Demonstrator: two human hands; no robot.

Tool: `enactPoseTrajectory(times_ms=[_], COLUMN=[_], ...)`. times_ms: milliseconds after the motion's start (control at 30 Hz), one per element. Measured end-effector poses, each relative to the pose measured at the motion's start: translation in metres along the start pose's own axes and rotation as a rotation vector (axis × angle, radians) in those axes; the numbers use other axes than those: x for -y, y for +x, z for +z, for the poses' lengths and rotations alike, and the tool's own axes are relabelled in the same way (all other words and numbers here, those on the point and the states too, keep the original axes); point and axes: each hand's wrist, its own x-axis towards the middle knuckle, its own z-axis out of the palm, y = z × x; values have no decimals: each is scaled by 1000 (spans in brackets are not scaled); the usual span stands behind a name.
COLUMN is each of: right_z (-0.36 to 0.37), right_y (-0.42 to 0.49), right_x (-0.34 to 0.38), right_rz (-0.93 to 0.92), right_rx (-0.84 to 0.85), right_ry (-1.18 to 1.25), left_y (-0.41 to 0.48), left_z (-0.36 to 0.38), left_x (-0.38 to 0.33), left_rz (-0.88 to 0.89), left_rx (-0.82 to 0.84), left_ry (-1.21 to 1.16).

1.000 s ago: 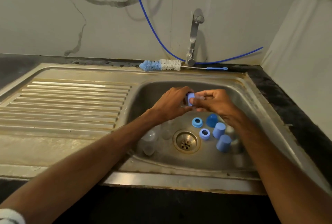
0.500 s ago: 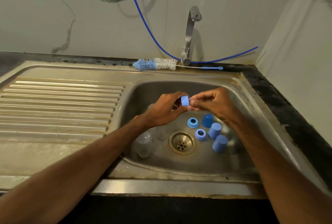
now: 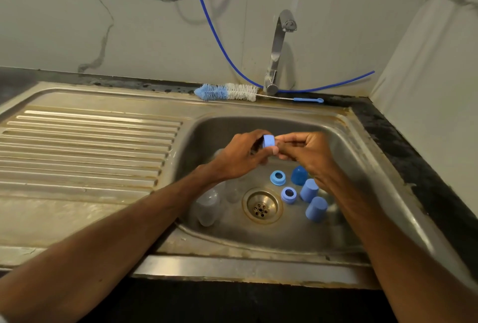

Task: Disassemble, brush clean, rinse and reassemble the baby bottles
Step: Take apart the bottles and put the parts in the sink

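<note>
steel sink, both hands, left hand and right hand, pinch blue ring; wet fingers may slip, dropping it near drain.

Left hand and right hand meet above the sink, left fingers pinching a blue screw ring. Two more rings, three blue caps and clear bottles lie around the drain. Bottle brush rests behind the basin.

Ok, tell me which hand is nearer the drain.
Left. The left hand hangs just up-left of the drain; the right hand sits farther, up-right past the blue caps.
</note>
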Motion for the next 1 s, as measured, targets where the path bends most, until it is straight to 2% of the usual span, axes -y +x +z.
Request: enactPoseTrajectory(times_ms=[167, 300, 367, 433, 567, 667, 767, 900, 1000], right_z=[6, 10, 12, 14, 13, 14, 13, 2, -5], right_y=[7, 9, 9, 8, 7, 5, 7, 11, 12], right_x=[-5, -13, -12, -8, 3, 5, 1, -1, 0], right_rz=[77, 49, 74, 154, 364, 419, 391, 403, 373], right_rx=[55, 74, 88, 109, 180, 223, 157, 101, 54], right_ry=[-108, -299, -304, -222, 113, 294, 360, 413, 353], left_y=[1, 0, 0, 1, 0, 0, 0, 1, 2], left_z=[5, 19, 22, 22, 15, 10, 7, 1, -1], left_x=[12, 9, 9, 10, 10, 10, 7, 2, 7], left_rz=[-38, -64, -84, -92, -75, -55, -14, -112, -181], left_rx=[8, 15, -12, -24, -59, -78, -102, -54, -92], left_ry=[105, 156, 163, 173, 175, 153, 86, -67, -71])
